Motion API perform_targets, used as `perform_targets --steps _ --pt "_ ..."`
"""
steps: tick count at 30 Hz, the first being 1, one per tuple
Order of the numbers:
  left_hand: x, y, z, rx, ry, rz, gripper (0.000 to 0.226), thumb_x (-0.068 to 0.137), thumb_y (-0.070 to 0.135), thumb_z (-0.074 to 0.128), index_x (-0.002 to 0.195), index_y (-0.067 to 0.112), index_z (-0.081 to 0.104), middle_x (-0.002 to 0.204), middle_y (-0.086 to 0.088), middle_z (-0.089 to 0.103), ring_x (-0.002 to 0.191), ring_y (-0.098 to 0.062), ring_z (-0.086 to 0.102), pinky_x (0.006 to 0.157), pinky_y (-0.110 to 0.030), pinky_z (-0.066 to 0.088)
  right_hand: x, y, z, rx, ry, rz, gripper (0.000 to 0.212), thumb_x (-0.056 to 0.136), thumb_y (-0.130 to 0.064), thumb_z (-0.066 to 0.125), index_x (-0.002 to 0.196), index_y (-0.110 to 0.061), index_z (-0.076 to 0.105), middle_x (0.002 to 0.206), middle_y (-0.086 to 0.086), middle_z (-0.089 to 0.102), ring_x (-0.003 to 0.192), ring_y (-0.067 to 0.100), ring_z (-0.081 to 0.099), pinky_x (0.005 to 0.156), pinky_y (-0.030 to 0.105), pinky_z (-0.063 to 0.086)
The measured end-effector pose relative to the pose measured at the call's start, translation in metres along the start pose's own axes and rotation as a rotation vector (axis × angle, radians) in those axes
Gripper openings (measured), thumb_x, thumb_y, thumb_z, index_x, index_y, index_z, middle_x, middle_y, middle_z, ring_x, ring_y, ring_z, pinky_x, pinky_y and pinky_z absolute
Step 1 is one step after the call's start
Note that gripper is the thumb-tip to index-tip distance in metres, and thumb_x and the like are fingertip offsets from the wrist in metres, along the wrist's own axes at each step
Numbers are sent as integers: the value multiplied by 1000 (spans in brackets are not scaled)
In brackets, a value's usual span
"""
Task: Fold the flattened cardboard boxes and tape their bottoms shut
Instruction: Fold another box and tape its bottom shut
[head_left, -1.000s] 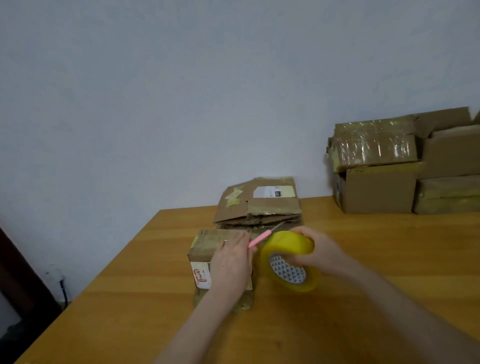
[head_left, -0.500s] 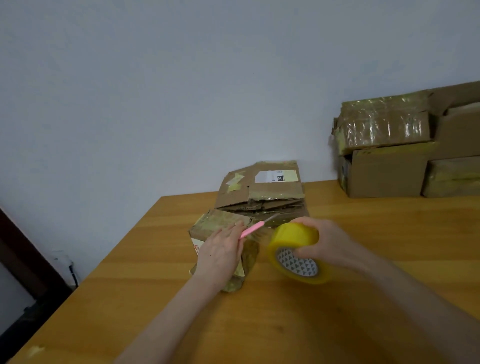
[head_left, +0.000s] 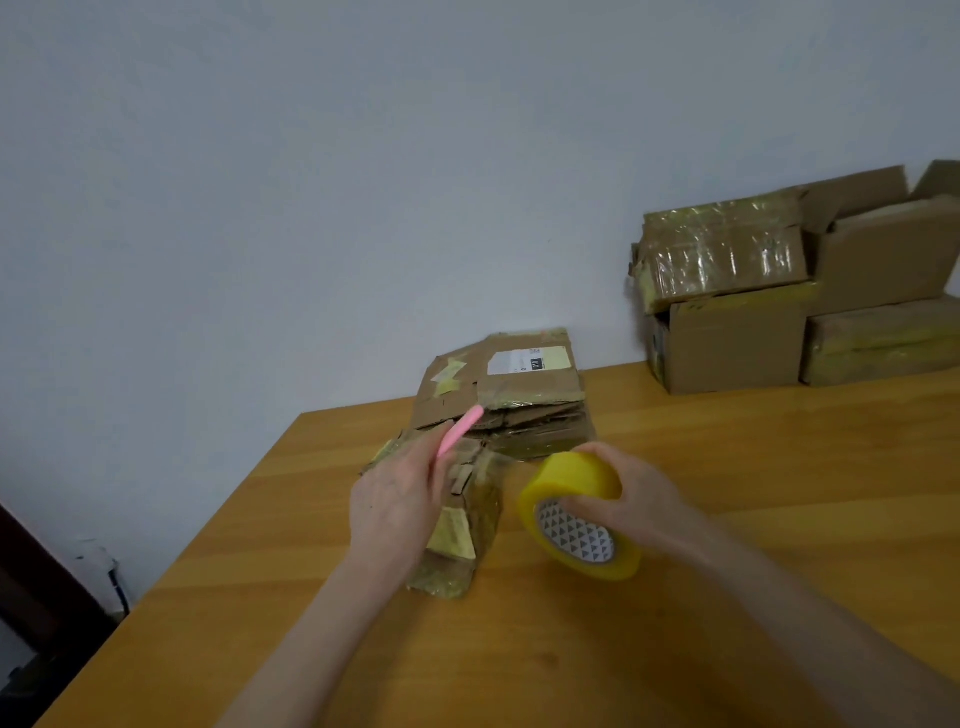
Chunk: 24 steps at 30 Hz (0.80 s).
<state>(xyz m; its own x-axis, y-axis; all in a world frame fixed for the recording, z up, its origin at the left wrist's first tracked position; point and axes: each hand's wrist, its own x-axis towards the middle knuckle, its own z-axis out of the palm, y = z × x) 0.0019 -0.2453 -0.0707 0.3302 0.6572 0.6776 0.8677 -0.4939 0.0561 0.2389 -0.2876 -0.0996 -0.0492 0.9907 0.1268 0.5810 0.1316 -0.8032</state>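
A small folded cardboard box (head_left: 467, 525), patched with old yellow tape, stands on the wooden table (head_left: 727, 467). My left hand (head_left: 400, 499) rests against its left side and holds a pink cutter (head_left: 460, 431) that points up and away. My right hand (head_left: 634, 493) grips a yellow tape roll (head_left: 576, 514) just right of the box, tilted with its core facing me. Whether a strip of tape runs from roll to box is blurred. A pile of flattened cardboard boxes (head_left: 509, 395) lies behind the small box.
Several assembled, taped boxes (head_left: 779, 306) are stacked at the back right against the white wall. The table's left edge runs diagonally near a dark piece of furniture (head_left: 36, 597) on the floor.
The pink cutter has swung from pointing right toward the roll to pointing up and away. The roll has drawn slightly right of the box. The camera tilted.
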Motion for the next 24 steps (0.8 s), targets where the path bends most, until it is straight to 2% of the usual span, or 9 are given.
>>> perform_targets --steps 2,4,6,9,12,18,24 --pt "-7 2 -8 79 -14 52 40 98 39 39 119 17 64 70 8 61 42 -3 45 30 -8 25 0 1 0 3 4 1 53 81 -41 67 127 -32 41 113 -6 50 94 11 54 64 17 46" --pt "-18 7 -12 95 -111 58 44 100 38 31 125 18 60 75 8 56 46 -7 50 31 -15 35 0 1 1 -1 5 -6 54 81 -42 67 128 -32 42 113 -6 50 94 10 54 64 17 46" --pt "-24 13 -13 143 -206 34 40 101 31 32 136 23 49 82 8 50 54 -11 52 41 -22 44 0 -1 0 6 -1 -9 53 81 -39 68 128 -31 43 112 -7 50 93 9 53 64 17 46" --pt "-26 20 -13 182 -298 -16 41 101 29 38 142 33 36 99 7 51 70 -13 57 60 -23 51 1 -3 -3 1 -10 -1 55 79 -36 70 128 -29 45 110 -7 50 93 9 53 63 16 45" --pt "-26 28 -10 209 -336 -25 38 101 33 38 139 35 40 97 8 51 73 -12 55 62 -21 48 2 -4 -5 -37 -11 0 56 78 -34 72 126 -27 45 108 -7 51 90 6 52 63 15 43" --pt "-22 30 -14 243 -360 -48 34 100 33 44 134 39 47 86 11 50 64 -10 56 57 -23 51 3 -2 -7 21 -15 -1 49 75 -27 76 116 -27 49 109 -4 54 93 10 56 73 27 53" --pt "-12 42 -14 324 -478 -60 39 100 43 29 126 30 56 101 4 56 83 -16 62 70 -28 53 6 -10 -3 18 -36 -23 48 75 -25 76 115 -27 50 107 -6 53 91 8 53 65 20 45"
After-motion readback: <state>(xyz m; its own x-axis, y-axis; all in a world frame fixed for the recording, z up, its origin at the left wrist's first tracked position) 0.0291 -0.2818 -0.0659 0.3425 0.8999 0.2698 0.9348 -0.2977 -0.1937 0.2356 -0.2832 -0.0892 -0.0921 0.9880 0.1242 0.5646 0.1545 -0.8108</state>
